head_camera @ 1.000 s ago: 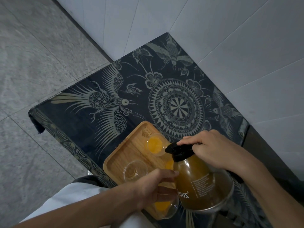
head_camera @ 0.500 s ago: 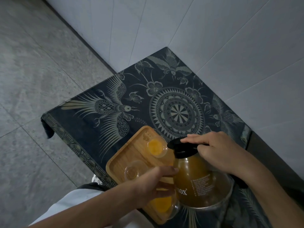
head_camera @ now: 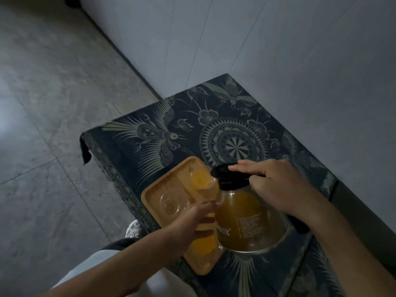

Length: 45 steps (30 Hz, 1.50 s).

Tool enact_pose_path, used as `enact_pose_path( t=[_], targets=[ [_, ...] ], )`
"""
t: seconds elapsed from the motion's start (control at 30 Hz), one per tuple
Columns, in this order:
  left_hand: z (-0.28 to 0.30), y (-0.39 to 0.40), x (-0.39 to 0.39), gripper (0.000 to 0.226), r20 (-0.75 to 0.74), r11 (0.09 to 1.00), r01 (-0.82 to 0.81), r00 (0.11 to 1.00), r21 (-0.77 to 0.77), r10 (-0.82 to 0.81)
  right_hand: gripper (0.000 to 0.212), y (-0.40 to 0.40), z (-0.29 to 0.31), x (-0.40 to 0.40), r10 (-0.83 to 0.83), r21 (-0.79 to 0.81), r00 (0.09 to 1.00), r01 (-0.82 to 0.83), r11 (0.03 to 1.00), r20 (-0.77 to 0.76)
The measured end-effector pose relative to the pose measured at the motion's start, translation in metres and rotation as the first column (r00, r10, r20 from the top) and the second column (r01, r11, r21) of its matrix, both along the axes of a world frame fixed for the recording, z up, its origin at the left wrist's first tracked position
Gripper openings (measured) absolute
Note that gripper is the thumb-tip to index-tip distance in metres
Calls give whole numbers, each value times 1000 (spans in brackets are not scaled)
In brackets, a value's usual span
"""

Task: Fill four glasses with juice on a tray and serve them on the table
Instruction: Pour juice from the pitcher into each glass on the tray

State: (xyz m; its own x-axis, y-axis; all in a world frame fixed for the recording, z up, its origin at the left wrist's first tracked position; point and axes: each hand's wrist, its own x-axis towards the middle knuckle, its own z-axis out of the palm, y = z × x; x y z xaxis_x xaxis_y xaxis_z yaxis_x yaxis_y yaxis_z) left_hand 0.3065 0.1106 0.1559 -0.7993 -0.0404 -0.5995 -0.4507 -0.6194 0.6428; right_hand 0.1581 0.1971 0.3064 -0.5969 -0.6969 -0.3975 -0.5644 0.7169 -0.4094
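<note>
A wooden tray [head_camera: 153,197] lies on the near left part of the dark patterned table [head_camera: 128,151]. On it stand a glass of orange juice [head_camera: 201,179] at the far end, an empty glass [head_camera: 173,203] in the middle and another filled glass [head_camera: 203,244] at the near end. My left hand [head_camera: 192,224] is wrapped around that near glass, fingertips touching the jug. My right hand [head_camera: 278,185] grips the black handle of the glass juice jug [head_camera: 246,221], fingers over its black lid. The jug stands upright beside the tray and hides part of it.
White tiled walls close in behind and to the right of the table. Grey floor tiles spread to the left. My shoe [head_camera: 134,229] shows below the table's near edge, beside my light clothing.
The view has tilted up, so table and tray sit lower in frame. Both hands keep their holds; the jug stays beside the tray, a little more upright.
</note>
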Motion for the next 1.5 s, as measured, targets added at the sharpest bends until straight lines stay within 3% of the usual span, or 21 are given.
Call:
enact_pose_path(
  t=[0.33, 0.47, 0.73, 1.13, 1.3, 1.5],
  targets=[
    [-1, 19, 39, 39, 35, 990, -135, 990, 32, 134, 54, 2, -2, 27, 145, 7, 989, -145, 989, 28],
    [-6, 13, 52, 56, 39, 981, -159, 987, 112, 156, 55, -5, -5, 36, 151, 13, 986, -152, 988, 71],
    [-17, 0, 71, 45, 68, 981, -99, 994, 166, 89, 57, -21, -15, 57, 142, 68, 985, -149, 986, 101],
    [-37, -15, 86, 69, 146, 963, -80, 988, 256, 43, 54, -41, -40, 71, 106, 186, 983, -134, 973, 152],
    [-41, -19, 89, 62, 182, 952, -64, 983, 298, 9, 55, -47, -43, 73, 86, 237, 979, -130, 963, 186],
    [-35, -24, 91, 36, 207, 937, -56, 978, 345, -18, 56, -54, -44, 73, 70, 283, 974, -131, 950, 216]
  ],
)
